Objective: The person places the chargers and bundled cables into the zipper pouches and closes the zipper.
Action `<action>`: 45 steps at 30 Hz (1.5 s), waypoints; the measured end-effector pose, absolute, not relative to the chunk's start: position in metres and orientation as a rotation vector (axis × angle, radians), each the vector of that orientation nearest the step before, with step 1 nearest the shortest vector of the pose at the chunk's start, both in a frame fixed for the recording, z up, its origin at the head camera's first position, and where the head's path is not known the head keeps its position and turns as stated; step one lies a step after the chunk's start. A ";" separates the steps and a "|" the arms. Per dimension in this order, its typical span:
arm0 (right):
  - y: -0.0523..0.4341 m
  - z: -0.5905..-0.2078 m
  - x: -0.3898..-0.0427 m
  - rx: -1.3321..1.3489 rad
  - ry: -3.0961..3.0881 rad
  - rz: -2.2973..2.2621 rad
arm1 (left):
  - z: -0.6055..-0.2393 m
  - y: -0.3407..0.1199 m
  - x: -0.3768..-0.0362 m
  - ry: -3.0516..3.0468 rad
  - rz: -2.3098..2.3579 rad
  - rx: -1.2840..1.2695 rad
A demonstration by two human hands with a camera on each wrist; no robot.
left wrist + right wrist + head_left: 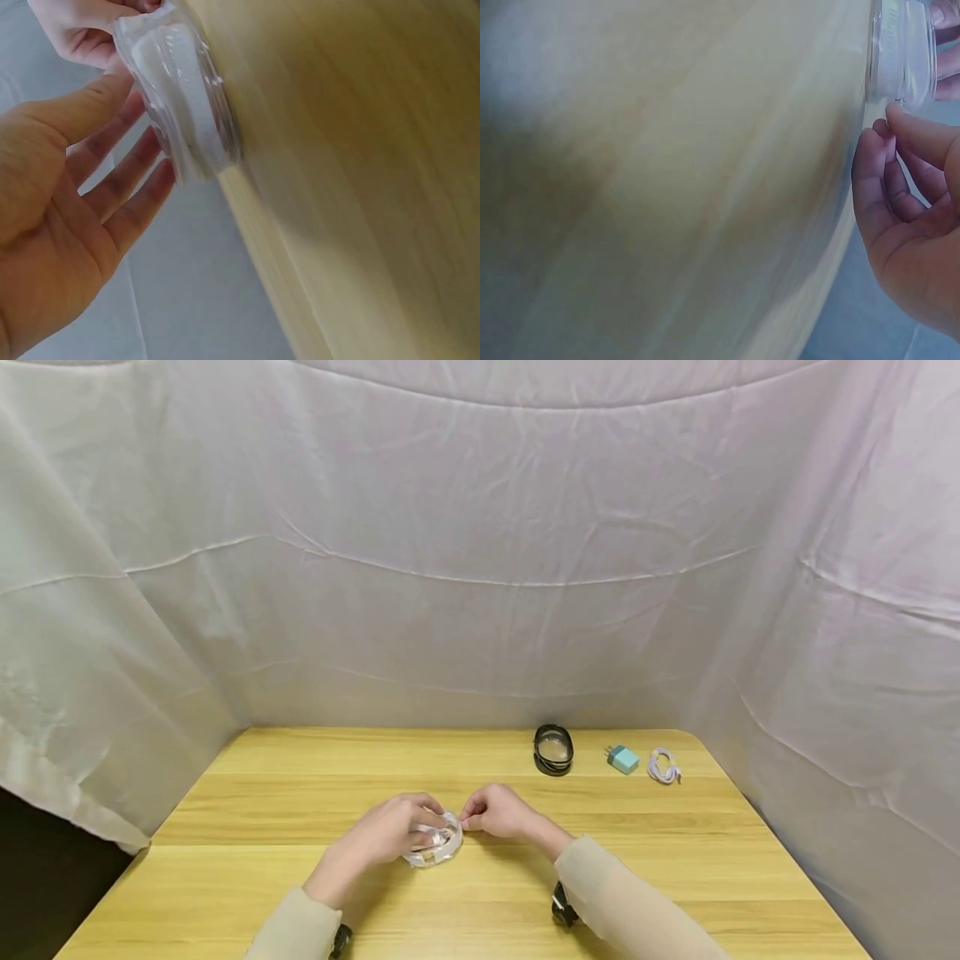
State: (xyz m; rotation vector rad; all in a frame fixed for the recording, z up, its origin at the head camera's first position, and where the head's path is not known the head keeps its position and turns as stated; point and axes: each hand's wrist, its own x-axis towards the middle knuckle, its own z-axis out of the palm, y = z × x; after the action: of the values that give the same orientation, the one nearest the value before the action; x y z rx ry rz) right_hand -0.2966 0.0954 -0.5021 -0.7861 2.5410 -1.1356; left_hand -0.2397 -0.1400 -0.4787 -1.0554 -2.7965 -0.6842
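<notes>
A white coil in clear plastic wrapping (437, 857) lies on the wooden table between the hands; what the coil is cannot be made out. My left hand (390, 828) holds it from the left, thumb and fingertips against the plastic. In the left wrist view the wrapping (184, 97) looks shiny and creased, with a white band inside. At its right edge, my right hand (504, 812) pinches a small bit of the plastic between thumb and forefinger. In the right wrist view these fingertips (904, 120) sit just beside the wrapping (904, 52).
Toward the back right of the table (660, 877) are a black coiled strap or cable (553, 767), a light-blue plug adapter (624, 759) and a pale purple coiled cable (658, 775). Grey-white cloth (480, 635) hangs around the back and sides.
</notes>
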 end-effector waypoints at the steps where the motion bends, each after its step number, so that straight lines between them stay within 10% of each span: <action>1: 0.095 -0.503 -0.297 -0.789 2.541 -1.135 | -0.479 -0.141 -0.240 -2.800 -0.691 -1.058; 45: 0.106 -0.499 -0.280 -0.828 2.543 -1.066 | -0.477 -0.138 -0.240 -2.847 -0.617 -1.035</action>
State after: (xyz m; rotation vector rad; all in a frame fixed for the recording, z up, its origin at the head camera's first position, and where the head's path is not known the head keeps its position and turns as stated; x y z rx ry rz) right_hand -0.2801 0.1060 -0.4988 -0.8284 2.5429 -1.0661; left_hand -0.2403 -0.1376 -0.4766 -1.0348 -2.8472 -0.6174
